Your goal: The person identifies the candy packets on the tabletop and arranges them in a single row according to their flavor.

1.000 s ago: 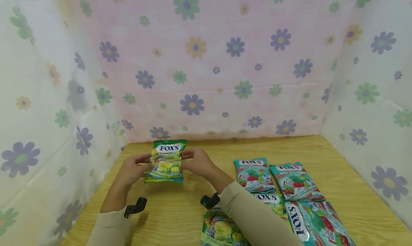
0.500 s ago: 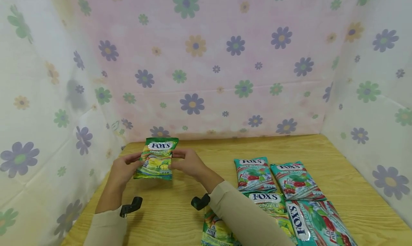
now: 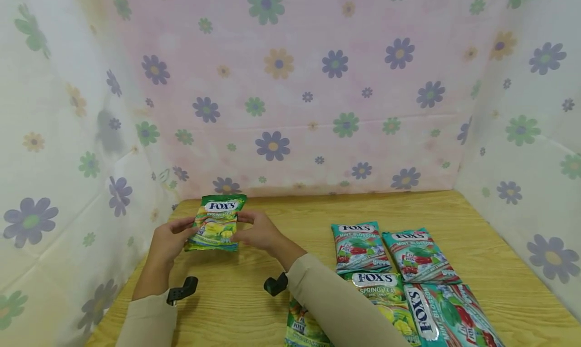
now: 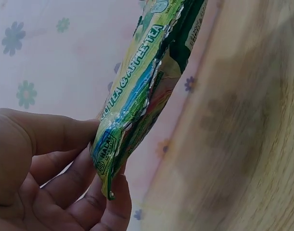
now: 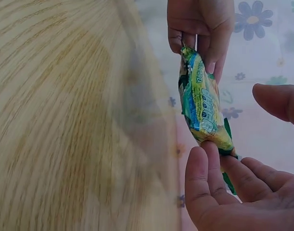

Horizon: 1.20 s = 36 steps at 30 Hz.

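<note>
While hands (image 3: 165, 241) (image 3: 260, 233) touch a Spring Tea packet (image 3: 215, 223), raised, wooden table (image 3: 233, 306) below

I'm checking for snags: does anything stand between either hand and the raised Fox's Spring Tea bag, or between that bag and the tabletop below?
Nothing visible does. The left hand pinches the Fox's Spring Tea bag, the right hand touches its other side, and only wood-grain tabletop shows beneath.

Back wall (image 3: 290, 90): creased pink, with purple, green and orange flowers | left wall (image 3: 59, 183), right wall (image 3: 522, 168): same flowers on white | counter (image 3: 295, 211): yellowish wood grain
</note>
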### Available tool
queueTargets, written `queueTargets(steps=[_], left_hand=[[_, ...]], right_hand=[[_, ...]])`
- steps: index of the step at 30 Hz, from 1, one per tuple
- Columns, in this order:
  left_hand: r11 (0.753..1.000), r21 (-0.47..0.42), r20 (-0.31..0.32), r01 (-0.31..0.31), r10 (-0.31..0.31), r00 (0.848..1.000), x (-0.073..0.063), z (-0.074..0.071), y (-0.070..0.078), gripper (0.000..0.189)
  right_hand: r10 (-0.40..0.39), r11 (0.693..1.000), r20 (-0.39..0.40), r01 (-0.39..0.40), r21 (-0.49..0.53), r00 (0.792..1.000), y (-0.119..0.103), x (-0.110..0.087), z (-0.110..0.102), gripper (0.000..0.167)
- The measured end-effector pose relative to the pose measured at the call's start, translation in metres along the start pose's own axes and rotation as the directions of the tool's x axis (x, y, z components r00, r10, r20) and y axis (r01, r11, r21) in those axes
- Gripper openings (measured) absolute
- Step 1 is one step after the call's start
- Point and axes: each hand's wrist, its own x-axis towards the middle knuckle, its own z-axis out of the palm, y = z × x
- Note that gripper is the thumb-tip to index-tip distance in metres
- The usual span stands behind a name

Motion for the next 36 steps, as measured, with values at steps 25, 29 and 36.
queueTargets(steps=[25,29,36], left_hand=[[0.995,-0.043,-0.068,0.085,-0.088,0.994,0.01,-0.001,-0.028,0.041],[0.995,-0.035,-0.072,0.093,-0.095,0.993,0.011,-0.002,-0.032,0.041],[0.997,-0.005,-0.042,0.078,-0.078,0.996,0.013,-0.005,-0.04,0.042]], right_hand=[[0.021,0.995,0.052,-0.026,0.099,0.998,0.029,0.016,0.019,0.079],[0.052,0.993,0.052,-0.057,0.101,0.997,0.032,0.017,0.021,0.079],[0.082,0.991,0.051,-0.087,0.098,0.995,0.035,0.016,0.024,0.081]])
